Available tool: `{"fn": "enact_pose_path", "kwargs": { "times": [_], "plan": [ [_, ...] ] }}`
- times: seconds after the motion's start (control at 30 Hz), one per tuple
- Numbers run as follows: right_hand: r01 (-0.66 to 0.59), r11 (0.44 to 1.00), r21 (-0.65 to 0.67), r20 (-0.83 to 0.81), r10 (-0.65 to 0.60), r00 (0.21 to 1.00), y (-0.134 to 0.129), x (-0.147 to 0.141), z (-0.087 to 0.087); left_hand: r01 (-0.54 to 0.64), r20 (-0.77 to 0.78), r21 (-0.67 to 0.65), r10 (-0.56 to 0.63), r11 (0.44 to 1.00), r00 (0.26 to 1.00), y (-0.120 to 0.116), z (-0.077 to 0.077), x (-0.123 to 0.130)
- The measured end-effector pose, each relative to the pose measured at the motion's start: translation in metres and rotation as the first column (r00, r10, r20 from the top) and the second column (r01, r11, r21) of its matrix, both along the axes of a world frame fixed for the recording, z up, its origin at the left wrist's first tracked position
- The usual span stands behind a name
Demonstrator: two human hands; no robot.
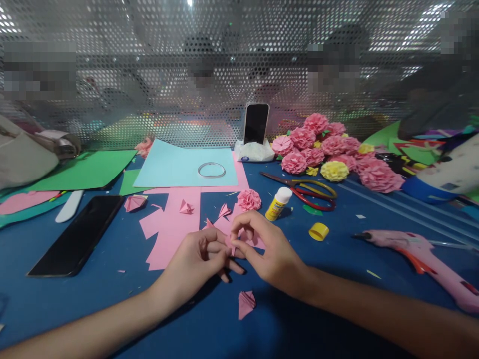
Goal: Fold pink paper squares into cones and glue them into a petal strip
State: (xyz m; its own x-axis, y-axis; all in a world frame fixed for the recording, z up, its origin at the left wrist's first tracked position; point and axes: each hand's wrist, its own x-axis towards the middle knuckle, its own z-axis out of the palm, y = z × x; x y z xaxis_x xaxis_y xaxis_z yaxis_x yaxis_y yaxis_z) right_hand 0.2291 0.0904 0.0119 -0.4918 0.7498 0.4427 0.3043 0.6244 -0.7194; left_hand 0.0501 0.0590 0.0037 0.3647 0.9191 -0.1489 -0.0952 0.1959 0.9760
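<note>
Pink paper piece (233, 250) sits between left hand (209, 253) and right hand (266, 245), pinched in the fingertip grip of both.

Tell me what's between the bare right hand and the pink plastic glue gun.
A short, round yellow cap lies on the blue tabletop between the right hand and glue gun, as the head view shows.

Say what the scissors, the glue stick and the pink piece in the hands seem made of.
Scissors: blades look like dull, dark metal; the smooth red and yellow handles could be plastic or coated metal.
Glue stick: probably plastic, judging by its smooth, moulded shape, with a yellow printed body.
Pink piece: likely thin matte paper, as its flat colour suggests, though it is mostly covered.
</note>
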Motion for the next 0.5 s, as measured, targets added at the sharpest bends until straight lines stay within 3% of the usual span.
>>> {"fn": "enact_pose_path", "kwargs": {
  "times": [0.27, 0.5],
  "plan": [
    [-0.013, 0.999, 0.033, -0.001, 0.013, 1.0, 0.004, 0.001, -0.002, 0.031, 0.022, -0.023, -0.031, 0.999, 0.999, 0.005, 0.004, -0.002],
    [-0.274, 0.959, 0.075, 0.131, 0.263, 0.956, 0.02, 0.013, 0.007, 0.042, 0.027, -0.051, -0.041, 0.998, 0.999, 0.006, 0.005, -0.004]
  ]
}}
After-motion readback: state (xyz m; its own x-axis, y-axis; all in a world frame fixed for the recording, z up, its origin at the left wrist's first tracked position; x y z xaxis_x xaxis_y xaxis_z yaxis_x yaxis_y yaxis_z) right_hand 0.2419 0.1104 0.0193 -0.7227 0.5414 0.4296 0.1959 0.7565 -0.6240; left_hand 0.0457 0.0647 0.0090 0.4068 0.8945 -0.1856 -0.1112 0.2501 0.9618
